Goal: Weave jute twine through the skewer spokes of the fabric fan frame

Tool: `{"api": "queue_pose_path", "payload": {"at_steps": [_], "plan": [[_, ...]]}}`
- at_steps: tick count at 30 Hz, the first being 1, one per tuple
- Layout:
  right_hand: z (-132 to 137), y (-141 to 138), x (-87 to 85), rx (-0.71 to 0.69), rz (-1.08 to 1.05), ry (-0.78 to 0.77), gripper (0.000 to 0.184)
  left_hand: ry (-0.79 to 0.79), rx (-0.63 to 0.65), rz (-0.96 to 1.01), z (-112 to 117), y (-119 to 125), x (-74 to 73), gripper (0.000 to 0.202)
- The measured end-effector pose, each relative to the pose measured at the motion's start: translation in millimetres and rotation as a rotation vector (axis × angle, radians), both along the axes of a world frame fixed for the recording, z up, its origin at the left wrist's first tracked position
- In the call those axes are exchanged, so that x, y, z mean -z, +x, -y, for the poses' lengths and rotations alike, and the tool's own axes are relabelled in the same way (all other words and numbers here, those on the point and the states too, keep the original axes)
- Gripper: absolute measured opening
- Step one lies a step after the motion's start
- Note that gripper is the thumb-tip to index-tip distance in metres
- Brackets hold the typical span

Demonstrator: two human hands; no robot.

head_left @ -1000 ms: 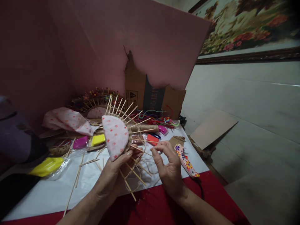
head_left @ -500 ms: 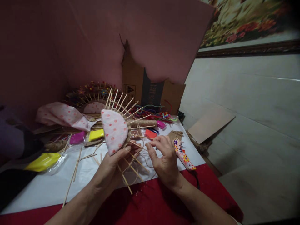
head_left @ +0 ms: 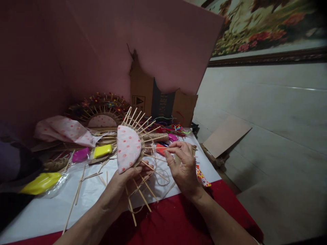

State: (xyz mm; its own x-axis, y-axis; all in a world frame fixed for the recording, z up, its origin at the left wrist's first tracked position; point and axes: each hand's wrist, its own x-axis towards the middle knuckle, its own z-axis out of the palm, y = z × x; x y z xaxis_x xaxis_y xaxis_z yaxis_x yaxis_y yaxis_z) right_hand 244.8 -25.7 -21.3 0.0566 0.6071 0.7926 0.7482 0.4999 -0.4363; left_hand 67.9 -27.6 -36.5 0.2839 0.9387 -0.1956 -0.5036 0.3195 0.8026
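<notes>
My left hand (head_left: 127, 183) is closed round the lower edge of a half-round piece (head_left: 129, 146) covered in pale fabric with red dots. Thin wooden sticks (head_left: 144, 185) fan out from its curved rim, which is bound with brown twine. A loose loop of twine (head_left: 163, 183) hangs among the lower sticks. To the right, my right hand (head_left: 182, 166) pinches thumb and fingers together at the outer end of one stick (head_left: 155, 147). What lies between these fingertips is too small to make out.
Behind stands a similar stick fan (head_left: 102, 120) with colourful ends. Dotted cloth (head_left: 62, 131), yellow (head_left: 102, 151) and magenta (head_left: 80, 155) packets, a twine roll (head_left: 155, 137) and loose sticks (head_left: 79, 189) lie around. Torn cardboard (head_left: 141, 88) leans at the back; a flowered object (head_left: 203, 177) lies right.
My right hand has shifted up and right from the lower sticks to the end of a higher one. The half-round piece has turned slightly in my left hand, and the view has shifted.
</notes>
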Motion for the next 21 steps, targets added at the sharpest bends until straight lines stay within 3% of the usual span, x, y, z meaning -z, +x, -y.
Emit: {"api": "queue_pose_path", "payload": {"at_steps": [8,16,21], "plan": [[-18,14,1.5,-0.018,0.059,-0.102,0.011,-0.020,0.111,-0.031,1,-2,6.4,0.020],[-25,10,8.1,-0.028,0.070,-0.294,0.034,-0.045,0.131,-0.083,2,4,4.3,0.020],[-23,5,11.1,-0.030,0.024,-0.319,0.029,-0.032,0.153,-0.100,2,5,3.7,0.024]]}}
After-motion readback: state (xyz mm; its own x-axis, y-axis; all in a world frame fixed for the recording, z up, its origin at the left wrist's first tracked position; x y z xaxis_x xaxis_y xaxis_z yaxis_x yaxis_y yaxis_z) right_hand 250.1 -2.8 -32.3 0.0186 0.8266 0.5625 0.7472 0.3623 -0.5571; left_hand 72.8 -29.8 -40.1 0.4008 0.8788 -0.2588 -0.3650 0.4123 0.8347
